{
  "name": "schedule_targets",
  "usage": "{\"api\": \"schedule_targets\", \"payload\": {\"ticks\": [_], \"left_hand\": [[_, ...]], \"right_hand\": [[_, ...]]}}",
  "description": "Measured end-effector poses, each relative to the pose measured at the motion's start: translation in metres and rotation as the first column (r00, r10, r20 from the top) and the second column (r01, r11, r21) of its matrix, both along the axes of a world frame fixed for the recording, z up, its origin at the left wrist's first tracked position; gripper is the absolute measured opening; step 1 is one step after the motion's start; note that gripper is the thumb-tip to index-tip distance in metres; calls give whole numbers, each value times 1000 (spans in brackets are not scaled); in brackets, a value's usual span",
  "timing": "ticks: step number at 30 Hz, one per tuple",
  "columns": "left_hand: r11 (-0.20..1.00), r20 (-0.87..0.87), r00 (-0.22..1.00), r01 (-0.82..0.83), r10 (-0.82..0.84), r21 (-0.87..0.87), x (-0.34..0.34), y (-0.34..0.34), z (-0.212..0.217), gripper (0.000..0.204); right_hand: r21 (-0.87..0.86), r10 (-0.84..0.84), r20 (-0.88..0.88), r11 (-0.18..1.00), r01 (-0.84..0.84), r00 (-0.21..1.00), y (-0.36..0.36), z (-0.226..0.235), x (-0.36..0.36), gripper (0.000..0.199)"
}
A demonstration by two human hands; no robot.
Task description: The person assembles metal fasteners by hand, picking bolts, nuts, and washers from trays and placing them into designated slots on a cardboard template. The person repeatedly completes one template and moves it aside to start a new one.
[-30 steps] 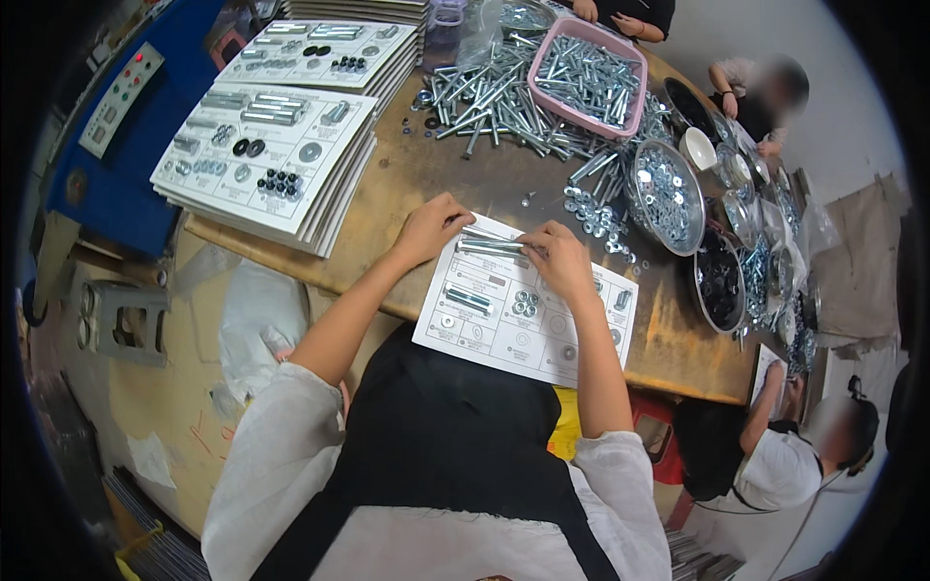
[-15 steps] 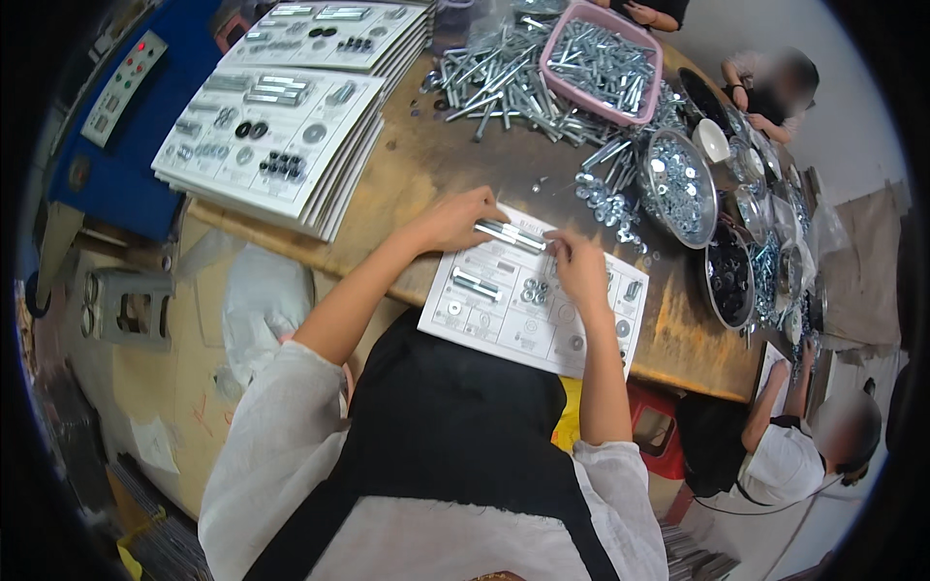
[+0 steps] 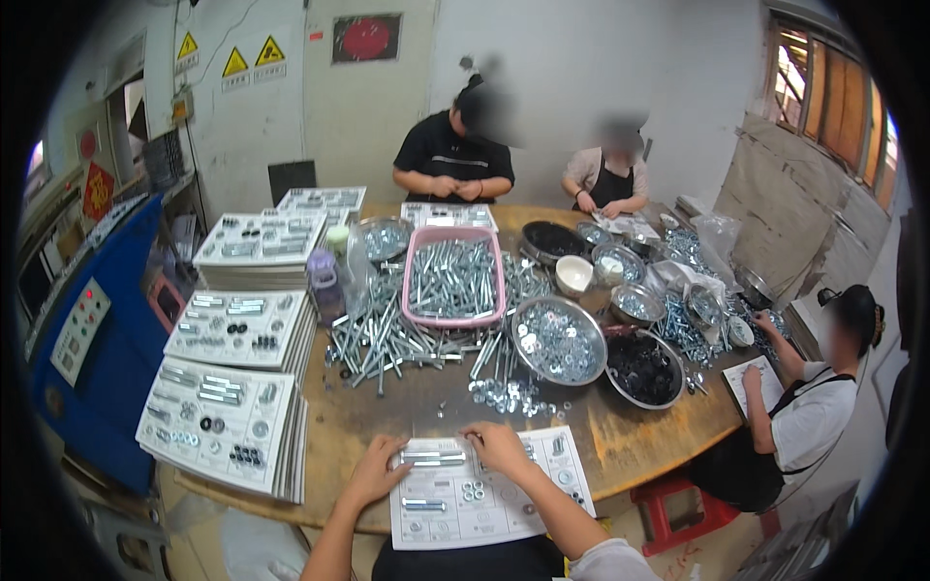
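A white printed card [image 3: 484, 528] lies at the table's near edge in front of me, with hardware set out on it. Side by side along its upper left lie long silver bolts [image 3: 433, 458]. My left hand [image 3: 374, 473] is at their left end, thumb and fingers apart on the card's edge. At their right end, my right hand [image 3: 497, 448] has its fingers bent down, fingertips beside the bolts; its forearm crosses the card and covers part of it. Lower on the card are another bolt [image 3: 423, 504] and a small group of nuts [image 3: 473, 491].
Stacks of filled cards [image 3: 208, 441] stand left. Loose bolts [image 3: 383, 334] surround a pink basket [image 3: 412, 315] of bolts. Metal bowls hold washers [image 3: 559, 339] and black parts [image 3: 643, 368]. Several people work round the table. A red stool [image 3: 668, 518] stands right.
My view has tilted up and now takes in the far wall and people across the table. Both hands remain at the ends of the bolts; the left hand's fingers now look more spread.
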State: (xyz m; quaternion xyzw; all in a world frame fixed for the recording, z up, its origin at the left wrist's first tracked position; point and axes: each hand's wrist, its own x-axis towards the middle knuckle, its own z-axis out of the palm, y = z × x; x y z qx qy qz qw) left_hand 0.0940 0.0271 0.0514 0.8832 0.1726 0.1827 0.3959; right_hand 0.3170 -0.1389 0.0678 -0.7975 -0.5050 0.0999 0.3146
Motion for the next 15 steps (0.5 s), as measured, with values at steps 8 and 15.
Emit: {"api": "schedule_targets", "payload": {"ticks": [8, 15], "left_hand": [[967, 135, 959, -253, 250, 5, -76, -13, -22, 24], [968, 190, 954, -245, 232, 48, -86, -29, -25, 15]], "right_hand": [[348, -233, 227, 926, 144, 946, 36, 49, 99, 50], [428, -139, 73, 899, 95, 988, 114, 81, 167, 33]]}}
